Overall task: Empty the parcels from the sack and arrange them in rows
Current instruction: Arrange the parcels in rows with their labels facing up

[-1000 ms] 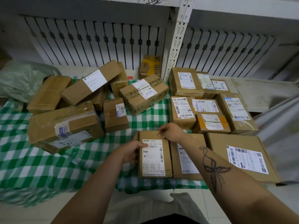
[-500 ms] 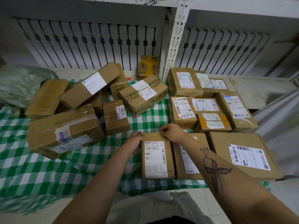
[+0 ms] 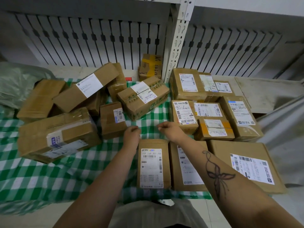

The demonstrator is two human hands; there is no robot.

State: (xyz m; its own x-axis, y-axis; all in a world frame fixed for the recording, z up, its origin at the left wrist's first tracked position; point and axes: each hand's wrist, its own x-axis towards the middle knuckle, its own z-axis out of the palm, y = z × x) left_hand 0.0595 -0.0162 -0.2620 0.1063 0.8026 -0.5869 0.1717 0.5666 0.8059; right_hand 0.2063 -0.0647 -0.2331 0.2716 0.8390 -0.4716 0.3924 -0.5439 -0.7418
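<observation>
Two bare hands hover over the green-and-white checked cloth (image 3: 49, 170) in my head view, both past the far end of the narrow labelled parcel (image 3: 153, 163). My left hand (image 3: 131, 134) hangs with its fingers curled loosely inward, gripping nothing; my right hand (image 3: 169, 129) is the same, fingers bent but not closed on anything, just beside the corner of a middle-row parcel (image 3: 183, 116). The narrow parcel lies flat, label up, at the left end of the nearest row, touching a second parcel (image 3: 187, 165) partly covered by my tattooed right forearm, and next to that sits a wide flat parcel (image 3: 248, 167). Behind them two more rows of cartons stand packed edge to edge, labels up, reaching back to the white slotted shelf post (image 3: 177, 40). To the left, an unsorted heap of cartons (image 3: 69, 112) lies jumbled, some leaning on others, one long box (image 3: 85, 87) resting tilted across the top. At the far left edge sits the crumpled greenish sack (image 3: 18, 83); whether anything is inside it, I cannot tell.
</observation>
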